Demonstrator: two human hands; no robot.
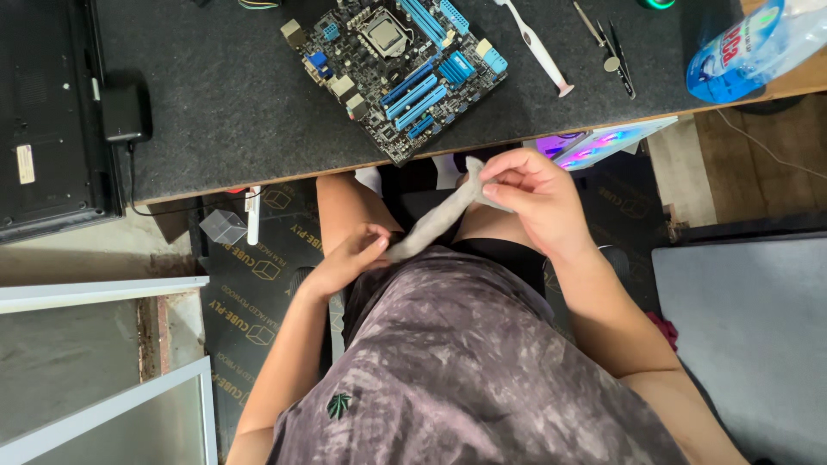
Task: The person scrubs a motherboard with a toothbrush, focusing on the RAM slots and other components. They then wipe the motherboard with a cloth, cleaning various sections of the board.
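Hands (362, 254) (525, 194) at grey cloth (435, 222) ends

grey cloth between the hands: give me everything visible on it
The grey cloth is a narrow strip of soft, matte fabric, twisted or rolled lengthwise and pulled fairly taut. It runs diagonally, low at the left hand, which pinches its lower end, and high at the right hand, whose fingers grip the upper end; a short tip sticks up past them. It hangs in the air over the person's lap, just below the edge of the desk, touching only the hands. No print or stains are discernible.
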